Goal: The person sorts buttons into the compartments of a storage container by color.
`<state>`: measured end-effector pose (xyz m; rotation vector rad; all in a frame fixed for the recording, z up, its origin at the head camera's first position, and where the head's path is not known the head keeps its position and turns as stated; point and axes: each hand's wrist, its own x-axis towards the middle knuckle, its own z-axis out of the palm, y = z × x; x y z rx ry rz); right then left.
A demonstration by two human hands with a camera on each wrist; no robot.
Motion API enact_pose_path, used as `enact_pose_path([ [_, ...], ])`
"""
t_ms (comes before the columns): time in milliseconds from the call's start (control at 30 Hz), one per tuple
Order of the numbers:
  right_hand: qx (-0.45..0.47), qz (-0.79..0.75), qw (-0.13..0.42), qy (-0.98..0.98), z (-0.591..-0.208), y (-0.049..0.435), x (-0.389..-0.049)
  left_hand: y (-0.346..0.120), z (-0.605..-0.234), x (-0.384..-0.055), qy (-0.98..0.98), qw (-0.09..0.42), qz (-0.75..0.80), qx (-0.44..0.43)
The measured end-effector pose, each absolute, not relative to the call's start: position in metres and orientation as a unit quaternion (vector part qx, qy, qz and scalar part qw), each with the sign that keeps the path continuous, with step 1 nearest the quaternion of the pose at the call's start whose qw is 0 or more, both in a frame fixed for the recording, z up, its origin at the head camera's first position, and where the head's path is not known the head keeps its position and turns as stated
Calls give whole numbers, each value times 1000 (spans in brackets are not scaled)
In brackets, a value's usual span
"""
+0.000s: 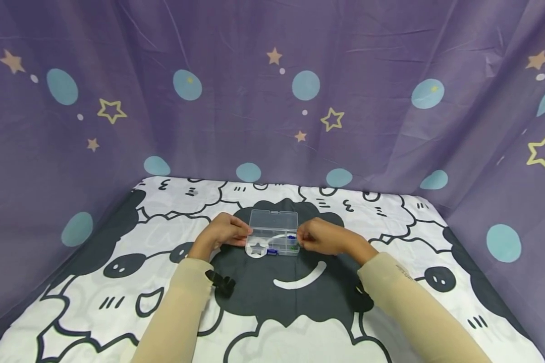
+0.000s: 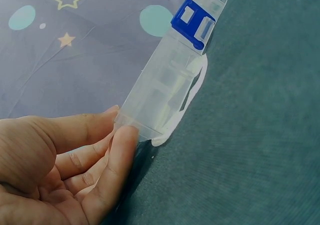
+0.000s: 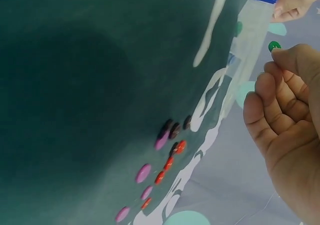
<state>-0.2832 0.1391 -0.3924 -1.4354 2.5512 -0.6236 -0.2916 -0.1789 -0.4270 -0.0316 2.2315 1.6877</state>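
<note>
A clear plastic compartment box [image 1: 276, 220] lies on the dark patch of the bedding with its lid raised at the far side. My left hand [image 1: 228, 230] holds the box's left end; in the left wrist view its fingers and thumb pinch the corner. On the box front sits a blue latch [image 2: 193, 24]. Close to the right end of the box is my right hand [image 1: 323, 236]. Between its thumb and fingertips it pinches a small green button [image 3: 274, 46], seen in the right wrist view. Small blue and green pieces show inside the right-hand compartments.
In the right wrist view, loose purple buttons [image 3: 143, 173], red buttons [image 3: 169, 163] and dark brown buttons [image 3: 174, 131] lie on the cloth beyond the right hand. Sheep-patterned bedding [image 1: 172, 275] covers the surface. A purple curtain [image 1: 236, 126] hangs behind and along both sides.
</note>
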Motion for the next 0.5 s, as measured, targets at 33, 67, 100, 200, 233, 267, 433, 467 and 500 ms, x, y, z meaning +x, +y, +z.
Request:
enact_pose_path([
  [33,-480,-207,70,850,-392,137,-284,-179,-427,-292,786,170,595,-12],
  [67,-482,-206,66,849,-392,136,-284,-179,-427,-292,786,170,595,-12],
  [100,-484,-204,63,849,-391,134,-285,-179,-427,-292,786,170,595,-12],
  [200,-481,-196,69,852,-390,129,-285,-179,-427,-292,785,172,595,-12],
  [233,-478,-196,74,853,-390,128,-285,-179,-427,-292,785,173,595,-12],
  [267,-475,-196,80,854,-390,127,-285,-179,-427,-291,785,173,595,-12],
  [433,-461,-200,88,860,-391,126,-284,-178,-427,-291,785,171,596,-12],
  [467,-460,-200,85,861,-391,126,-284,-178,-427,-292,785,171,595,-13],
  [500,-459,-201,82,862,-391,127,-284,-178,-427,-292,785,171,596,-13],
])
